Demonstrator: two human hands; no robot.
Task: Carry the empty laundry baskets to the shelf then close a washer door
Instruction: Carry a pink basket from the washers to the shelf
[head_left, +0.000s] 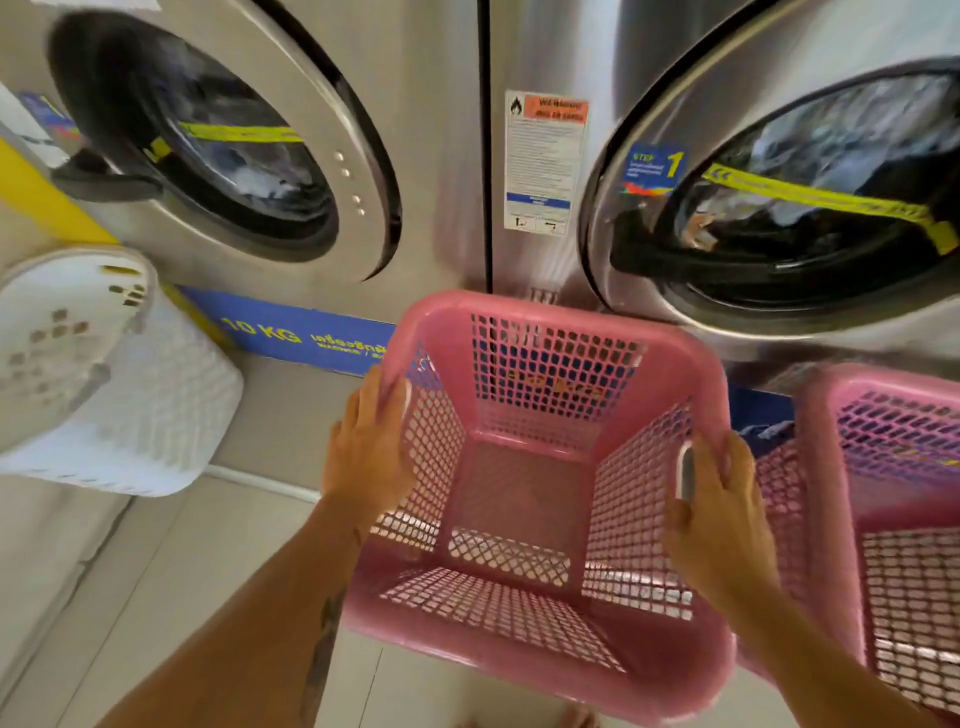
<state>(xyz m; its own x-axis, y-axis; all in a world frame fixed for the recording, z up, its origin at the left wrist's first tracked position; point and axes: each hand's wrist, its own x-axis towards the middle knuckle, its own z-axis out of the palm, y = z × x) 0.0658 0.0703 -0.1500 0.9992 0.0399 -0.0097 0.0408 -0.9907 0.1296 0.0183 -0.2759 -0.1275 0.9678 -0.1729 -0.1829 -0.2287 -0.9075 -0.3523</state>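
Note:
An empty pink laundry basket (535, 499) is held in front of me, its open top facing me. My left hand (366, 447) grips its left rim and my right hand (719, 512) grips its right rim. A second pink basket (904, 499) stands close on the right, partly cut off by the frame edge. Behind them are two steel front-load washers: the left washer door (223, 140) and the right washer door (800, 192), both round with dark glass and laundry visible inside. Whether either door is latched I cannot tell.
A white laundry basket (104, 384) lies tilted on the floor at the left, against the washer base. A blue "10 KG" strip (291, 332) runs along the bottom of the machines. A warning label (543, 161) sits between the washers. Pale tiled floor (171, 561) lies below.

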